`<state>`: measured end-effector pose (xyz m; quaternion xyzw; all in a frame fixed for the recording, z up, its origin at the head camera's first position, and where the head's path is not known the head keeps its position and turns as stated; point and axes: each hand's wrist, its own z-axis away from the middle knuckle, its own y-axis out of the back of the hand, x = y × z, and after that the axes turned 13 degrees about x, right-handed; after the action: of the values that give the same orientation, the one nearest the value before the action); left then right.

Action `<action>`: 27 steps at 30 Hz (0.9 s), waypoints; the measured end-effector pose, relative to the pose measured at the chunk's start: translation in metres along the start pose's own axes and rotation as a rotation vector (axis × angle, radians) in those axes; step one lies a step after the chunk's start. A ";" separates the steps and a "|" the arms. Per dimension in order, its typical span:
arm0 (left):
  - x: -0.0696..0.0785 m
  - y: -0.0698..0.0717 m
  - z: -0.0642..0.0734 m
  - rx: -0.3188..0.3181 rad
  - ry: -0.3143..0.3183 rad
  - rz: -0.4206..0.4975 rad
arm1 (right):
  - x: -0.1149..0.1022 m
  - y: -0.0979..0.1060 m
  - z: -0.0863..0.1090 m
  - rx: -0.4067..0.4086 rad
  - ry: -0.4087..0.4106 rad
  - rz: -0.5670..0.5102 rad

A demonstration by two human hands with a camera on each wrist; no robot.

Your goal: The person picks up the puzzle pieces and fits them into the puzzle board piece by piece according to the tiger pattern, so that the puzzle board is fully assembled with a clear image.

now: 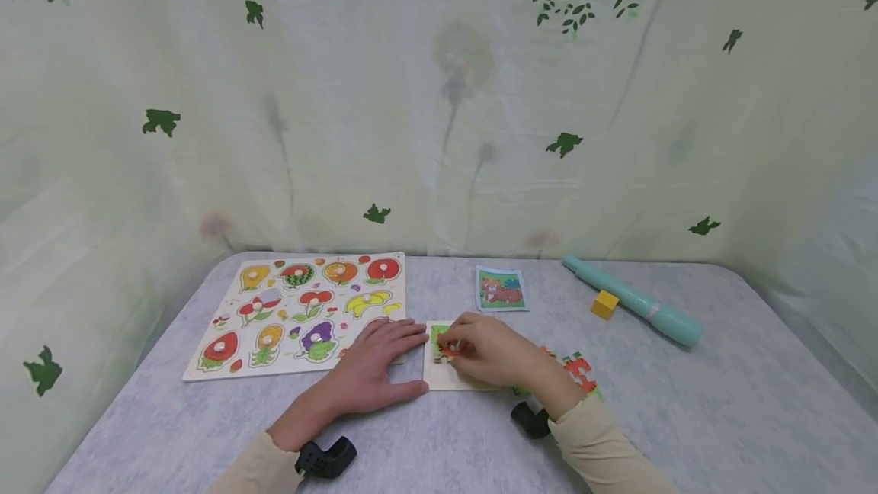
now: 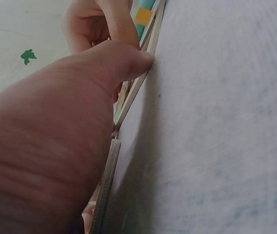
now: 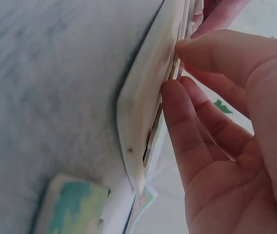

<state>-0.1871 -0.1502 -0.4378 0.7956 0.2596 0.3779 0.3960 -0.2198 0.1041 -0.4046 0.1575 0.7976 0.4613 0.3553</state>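
Observation:
A small pale wooden puzzle board [image 1: 439,380] lies flat on the table, with a green piece [image 1: 437,332] in its upper left corner. My right hand [image 1: 495,349] is over the board, pinching a red-orange jigsaw puzzle piece [image 1: 450,347] between thumb and fingers; the fingertips hide part of it. In the right wrist view those fingertips [image 3: 172,87] are low against the board's face. My left hand [image 1: 373,367] lies spread at the board's left side, its fingers fairly straight. The left wrist view has its thumb [image 2: 133,63] touching the board's edge.
Loose jigsaw pieces [image 1: 580,370] lie right of the board, partly behind my right forearm. A large fruit peg puzzle [image 1: 288,335] stretches under or beside my left fingers. Behind stand a bear picture card [image 1: 502,290], a yellow cube [image 1: 604,305] and a teal tube [image 1: 634,302].

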 end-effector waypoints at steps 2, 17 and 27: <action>0.001 0.001 0.000 -0.002 0.003 0.006 | -0.001 -0.001 0.000 -0.003 0.001 0.000; 0.002 0.003 0.000 -0.018 0.010 0.034 | -0.004 -0.005 -0.001 -0.021 0.004 0.037; 0.002 0.003 0.000 -0.016 -0.008 0.045 | -0.010 -0.004 0.000 -0.038 -0.034 0.088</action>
<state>-0.1858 -0.1500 -0.4348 0.7995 0.2370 0.3856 0.3948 -0.2121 0.0962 -0.4035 0.1937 0.7747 0.4890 0.3510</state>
